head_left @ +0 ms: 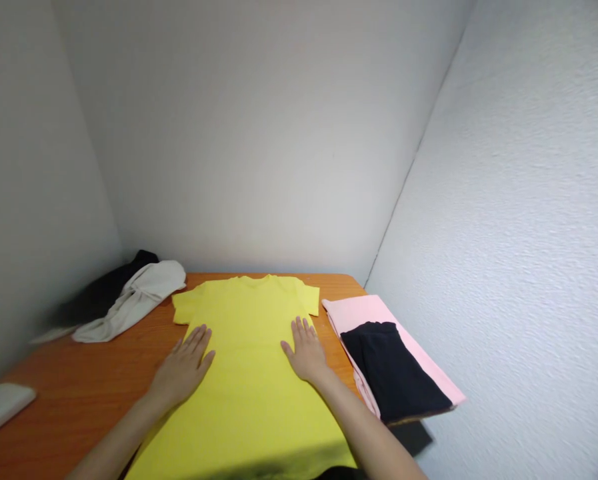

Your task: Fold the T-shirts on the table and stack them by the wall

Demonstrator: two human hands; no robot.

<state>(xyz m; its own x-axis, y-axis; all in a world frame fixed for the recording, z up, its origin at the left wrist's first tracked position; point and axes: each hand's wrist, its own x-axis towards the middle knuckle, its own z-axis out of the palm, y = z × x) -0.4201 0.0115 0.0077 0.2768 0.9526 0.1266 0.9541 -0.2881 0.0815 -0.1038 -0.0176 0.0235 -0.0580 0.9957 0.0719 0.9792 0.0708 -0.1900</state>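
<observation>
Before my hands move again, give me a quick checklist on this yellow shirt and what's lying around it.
1. Yellow T-shirt spread flat on the wooden table: ok.
2. Both sleeves spread out, not tucked under: ok.
3. Left hand flat, palm down on the shirt's left side: ok.
4. Right hand flat, palm down on the shirt's right side: ok.
5. Folded pink garment with the black garment on it, lying apart from the shirt: ok.
6. Shirt's bottom hem lying straight: cannot tell, it is out of view.
</observation>
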